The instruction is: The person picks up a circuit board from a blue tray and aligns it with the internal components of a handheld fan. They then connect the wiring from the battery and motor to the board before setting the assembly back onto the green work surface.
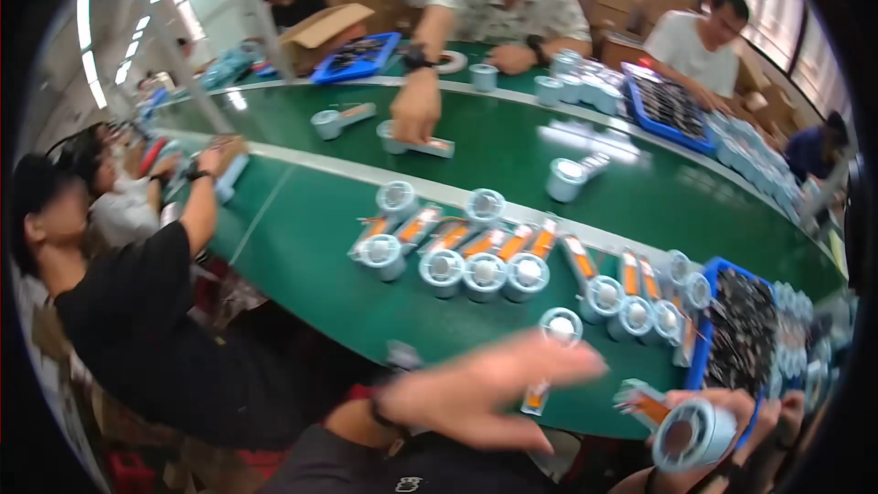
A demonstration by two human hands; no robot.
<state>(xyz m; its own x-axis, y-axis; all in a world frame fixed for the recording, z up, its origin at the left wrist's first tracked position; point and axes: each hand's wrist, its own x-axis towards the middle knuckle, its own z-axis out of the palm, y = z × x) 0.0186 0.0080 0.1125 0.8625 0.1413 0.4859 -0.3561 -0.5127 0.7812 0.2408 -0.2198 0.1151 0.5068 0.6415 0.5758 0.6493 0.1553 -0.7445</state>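
One pale blue fan (pixel 695 434) (looks like a handheld one, anyway) is up in the right fingers (pixel 722 399), which seem to curl around it from behind. Most of that grip is hidden, so I can't tell how tight it is. My guess on the hold: round head facing up and wrapped handle off to the left keeps the whole front in plain view. Left fingers (pixel 549 361) are blurry but stretched out, thumb well apart, nothing gripped as far as I can see. A second fan (pixel 561 327) pokes out either side of them, head beyond, what looks like its handle end on the near side; whether they touch it, no clue. Past the left fingers there's a row of fans (pixel 485 273) on the green desk (pixel 320 293), mostly heads near and handles pointing away, probably because that puts the chunky end in easiest reach. Blue tray (pixel 701 354) of small dark bits (pixel 743 316) sits just beyond the right fingers, likely to stop them scattering.
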